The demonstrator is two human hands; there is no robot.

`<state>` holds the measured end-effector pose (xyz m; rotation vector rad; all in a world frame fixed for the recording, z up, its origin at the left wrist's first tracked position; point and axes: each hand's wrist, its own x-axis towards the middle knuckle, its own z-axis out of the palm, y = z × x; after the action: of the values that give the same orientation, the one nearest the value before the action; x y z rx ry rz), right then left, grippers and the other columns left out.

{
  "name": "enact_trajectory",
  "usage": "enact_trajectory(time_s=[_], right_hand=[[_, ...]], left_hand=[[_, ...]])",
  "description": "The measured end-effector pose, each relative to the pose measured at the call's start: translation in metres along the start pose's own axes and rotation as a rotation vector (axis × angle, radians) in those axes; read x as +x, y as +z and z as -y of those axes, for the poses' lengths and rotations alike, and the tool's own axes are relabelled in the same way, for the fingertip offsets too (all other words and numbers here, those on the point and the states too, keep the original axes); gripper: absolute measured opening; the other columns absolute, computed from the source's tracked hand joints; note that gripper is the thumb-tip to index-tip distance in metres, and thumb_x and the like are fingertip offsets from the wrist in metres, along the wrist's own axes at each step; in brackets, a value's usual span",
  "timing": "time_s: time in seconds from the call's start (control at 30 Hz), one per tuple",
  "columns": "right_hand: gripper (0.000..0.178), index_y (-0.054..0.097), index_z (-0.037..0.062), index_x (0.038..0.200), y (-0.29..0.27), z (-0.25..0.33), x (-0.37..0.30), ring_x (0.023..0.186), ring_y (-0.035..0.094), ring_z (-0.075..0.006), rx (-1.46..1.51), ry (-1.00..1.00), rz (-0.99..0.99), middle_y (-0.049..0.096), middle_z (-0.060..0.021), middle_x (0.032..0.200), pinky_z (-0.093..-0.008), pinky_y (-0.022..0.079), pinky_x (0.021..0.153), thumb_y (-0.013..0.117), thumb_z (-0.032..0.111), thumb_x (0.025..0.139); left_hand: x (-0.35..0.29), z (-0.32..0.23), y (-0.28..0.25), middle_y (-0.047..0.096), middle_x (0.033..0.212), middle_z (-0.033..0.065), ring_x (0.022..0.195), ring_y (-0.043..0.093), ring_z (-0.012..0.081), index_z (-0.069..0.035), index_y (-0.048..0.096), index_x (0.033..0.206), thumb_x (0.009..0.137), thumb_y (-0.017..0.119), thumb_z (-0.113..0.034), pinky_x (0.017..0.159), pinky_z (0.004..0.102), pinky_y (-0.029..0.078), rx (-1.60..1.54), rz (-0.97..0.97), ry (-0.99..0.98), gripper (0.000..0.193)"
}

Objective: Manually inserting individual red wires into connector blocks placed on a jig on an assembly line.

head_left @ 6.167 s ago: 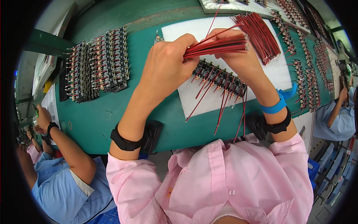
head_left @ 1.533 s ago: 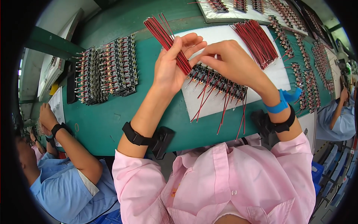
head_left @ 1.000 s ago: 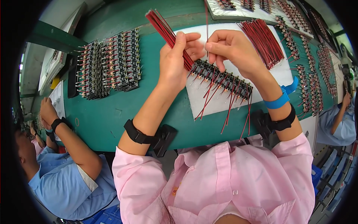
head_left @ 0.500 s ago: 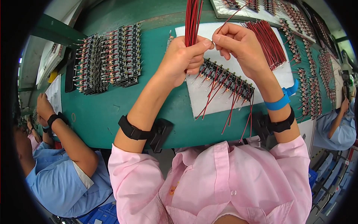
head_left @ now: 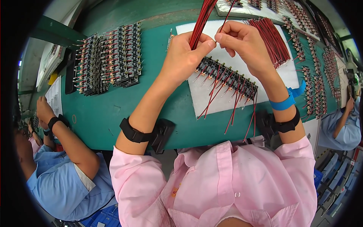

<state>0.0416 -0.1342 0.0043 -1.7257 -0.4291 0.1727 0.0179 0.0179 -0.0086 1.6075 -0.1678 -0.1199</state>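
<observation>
My left hand [head_left: 188,55] is closed round a bundle of red and black wires [head_left: 203,23], which leans up to the right. Close by, my right hand [head_left: 244,43] pinches a single red-black wire [head_left: 228,14] near its lower end, the fingertips of both hands almost meeting. Below them a row of small black circuit boards [head_left: 230,80] lies slantwise on a white sheet [head_left: 204,102]. Several red and black wires trail from the boards toward me. Beyond my right hand, a pile of loose red-black wires [head_left: 270,43] rests on the same sheet.
On the green table [head_left: 102,125], stacked rows of circuit boards [head_left: 123,56] stand at the left. Strings of small round parts [head_left: 315,81] lie at the right. A white tray [head_left: 249,11] with more boards is at the back. Co-workers in blue sit left [head_left: 68,185] and right [head_left: 342,128].
The wire bundle in my left hand has tipped to the right, and that hand has turned slightly. The single wire in my right hand now stands steeper.
</observation>
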Motion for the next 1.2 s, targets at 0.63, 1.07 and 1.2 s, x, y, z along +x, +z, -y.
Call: enact_trajectory(time_s=[0.63, 1.07, 1.2], right_hand=[[0.018, 0.057, 0.0, 0.076, -0.004, -0.004, -0.004, 0.05, 0.041, -0.0045, -0.173, 0.089, 0.096, 0.053, -0.0013, 0.062, -0.018, 0.031, 0.045, 0.056, 0.017, 0.072], [0.014, 0.054, 0.0016, 0.066, -0.001, -0.022, -0.004, 0.05, 0.039, -0.003, -0.226, 0.007, 0.076, 0.048, 0.0023, 0.057, -0.0171, 0.029, 0.044, 0.055, 0.014, 0.071], [0.013, 0.051, 0.0018, 0.064, 0.002, -0.029, -0.005, 0.049, 0.038, -0.0019, -0.275, 0.141, 0.113, 0.045, 0.0038, 0.055, -0.0168, 0.027, 0.043, 0.054, 0.013, 0.071]], left_hand=[[0.001, -0.001, -0.006, 0.041, 0.053, -0.0038, 0.047, 0.032, 0.0037, 0.003, 0.055, 0.074, 0.074, 0.053, -0.01, 0.041, 0.0207, 0.024, 0.379, 0.123, 0.157, 0.014], [0.006, 0.007, -0.011, 0.042, 0.049, -0.0002, 0.045, 0.038, 0.0061, 0.002, 0.056, 0.07, 0.069, 0.056, -0.018, 0.041, 0.0225, 0.028, 0.359, 0.051, 0.041, 0.02], [0.006, 0.006, -0.012, 0.046, 0.047, 0.0064, 0.044, 0.044, 0.0118, 0.004, 0.055, 0.066, 0.067, 0.053, -0.018, 0.043, 0.0271, 0.035, 0.397, -0.036, 0.029, 0.022]])
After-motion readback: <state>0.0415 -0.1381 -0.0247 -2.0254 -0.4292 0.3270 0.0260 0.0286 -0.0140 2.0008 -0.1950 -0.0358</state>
